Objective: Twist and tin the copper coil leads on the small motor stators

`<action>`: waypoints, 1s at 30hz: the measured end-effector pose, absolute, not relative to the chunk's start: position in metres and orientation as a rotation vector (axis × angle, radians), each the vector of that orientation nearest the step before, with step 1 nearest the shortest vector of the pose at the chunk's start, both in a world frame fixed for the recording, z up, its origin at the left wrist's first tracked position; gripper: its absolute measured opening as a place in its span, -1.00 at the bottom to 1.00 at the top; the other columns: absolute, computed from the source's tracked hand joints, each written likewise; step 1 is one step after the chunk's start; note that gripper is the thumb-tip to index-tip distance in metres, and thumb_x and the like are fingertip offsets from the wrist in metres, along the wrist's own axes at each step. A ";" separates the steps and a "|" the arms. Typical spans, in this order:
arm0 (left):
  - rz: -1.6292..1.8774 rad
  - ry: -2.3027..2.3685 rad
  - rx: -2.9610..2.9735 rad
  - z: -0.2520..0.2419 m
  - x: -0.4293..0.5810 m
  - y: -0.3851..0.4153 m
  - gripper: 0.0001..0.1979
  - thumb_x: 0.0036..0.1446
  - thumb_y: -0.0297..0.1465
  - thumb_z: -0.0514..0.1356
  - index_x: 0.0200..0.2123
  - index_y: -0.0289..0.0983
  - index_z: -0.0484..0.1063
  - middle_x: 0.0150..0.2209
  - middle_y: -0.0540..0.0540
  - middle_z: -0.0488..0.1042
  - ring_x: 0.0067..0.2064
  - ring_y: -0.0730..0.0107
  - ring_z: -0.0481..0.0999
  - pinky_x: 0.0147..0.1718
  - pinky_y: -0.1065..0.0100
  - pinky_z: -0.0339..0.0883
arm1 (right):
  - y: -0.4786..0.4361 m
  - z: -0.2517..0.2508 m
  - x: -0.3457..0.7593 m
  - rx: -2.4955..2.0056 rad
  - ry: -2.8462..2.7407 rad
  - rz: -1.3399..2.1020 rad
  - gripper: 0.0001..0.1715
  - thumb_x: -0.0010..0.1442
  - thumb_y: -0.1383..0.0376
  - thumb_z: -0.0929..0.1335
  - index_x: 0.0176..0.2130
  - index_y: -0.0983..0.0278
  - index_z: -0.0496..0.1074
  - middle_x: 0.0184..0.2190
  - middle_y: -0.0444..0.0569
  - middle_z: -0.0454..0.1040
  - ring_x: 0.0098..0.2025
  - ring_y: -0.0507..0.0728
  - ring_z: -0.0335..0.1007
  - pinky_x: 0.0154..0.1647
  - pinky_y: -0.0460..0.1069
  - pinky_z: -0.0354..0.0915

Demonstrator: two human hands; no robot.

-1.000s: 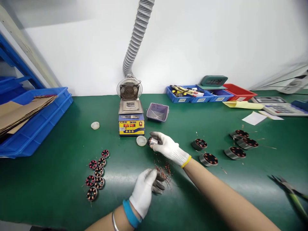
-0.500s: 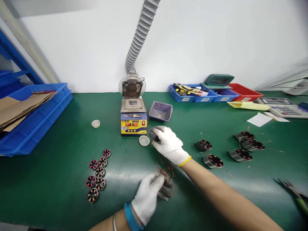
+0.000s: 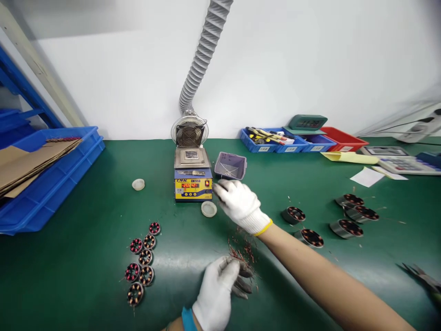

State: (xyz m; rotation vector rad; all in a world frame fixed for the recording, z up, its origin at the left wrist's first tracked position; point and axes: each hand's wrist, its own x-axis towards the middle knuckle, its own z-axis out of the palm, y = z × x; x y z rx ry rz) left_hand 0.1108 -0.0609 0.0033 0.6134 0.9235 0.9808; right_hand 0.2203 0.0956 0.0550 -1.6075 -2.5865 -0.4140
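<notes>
My right hand (image 3: 239,202), in a white glove with a yellow cuff, is closed just right of the blue and yellow heated device (image 3: 193,184); its curled fingertips hide most of what they hold. Below the device lies a round translucent lid (image 3: 209,209). My left hand (image 3: 220,287), gloved with dark grey fingers, rests low in the middle, thumb and index together and the other fingers spread; whether it pinches anything is too small to tell. Copper wire scraps (image 3: 244,252) lie just beyond its fingers. Behind my right hand stands a purple tray (image 3: 230,166) with thin wires inside.
Several small wound stators (image 3: 145,257) lie at the left, and several larger ones (image 3: 346,228) at the right. A blue crate (image 3: 51,184) holds cardboard at far left. Small blue bins (image 3: 263,148) and a red bin (image 3: 346,148) stand at the back. Pliers (image 3: 422,278) lie at right.
The whole view has shifted slightly. My right hand has turned so that the dark cylindrical part seen in its fingers before is now hidden. My left hand stays by the wire scraps.
</notes>
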 end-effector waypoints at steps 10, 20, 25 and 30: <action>1.079 0.930 0.561 -0.021 0.112 -0.046 -0.21 -0.24 0.22 0.28 -0.20 -0.38 0.38 -0.41 -0.12 0.46 -0.54 0.49 0.36 -0.58 0.45 0.07 | 0.210 0.139 0.151 -1.600 -2.392 -0.388 -0.59 0.29 0.34 0.18 0.10 0.19 0.32 0.03 0.20 0.26 -0.02 0.32 0.21 -0.11 0.20 0.27; 0.914 0.818 0.549 -0.030 0.109 -0.047 -0.26 -0.22 0.19 0.29 -0.20 -0.33 0.39 -0.35 -0.14 0.49 -0.51 0.44 0.39 -0.49 0.37 0.20 | 0.243 0.142 0.155 -1.661 -2.186 -0.084 -0.50 0.19 0.13 0.29 0.09 0.22 0.37 0.02 0.17 0.37 0.02 0.35 0.30 -0.05 0.18 0.29; 0.924 0.812 0.526 -0.030 0.111 -0.046 -0.21 -0.34 0.24 0.30 -0.26 -0.33 0.37 -0.39 -0.10 0.47 -0.54 0.46 0.39 -0.53 0.39 0.18 | 0.253 0.141 0.145 -1.700 -2.036 0.207 -0.49 0.19 -0.01 0.24 -0.12 0.27 0.52 -0.21 0.09 0.53 -0.13 0.25 0.46 -0.17 0.03 0.34; 0.983 0.906 0.545 -0.023 0.114 -0.043 -0.24 -0.31 0.24 0.27 -0.32 -0.33 0.34 -0.44 -0.10 0.46 -0.56 0.48 0.36 -0.57 0.41 0.11 | 0.242 0.144 0.143 -1.636 -1.938 0.391 -0.52 0.08 0.02 0.33 -0.23 0.34 0.56 -0.28 0.10 0.55 -0.14 0.24 0.48 -0.11 0.03 0.32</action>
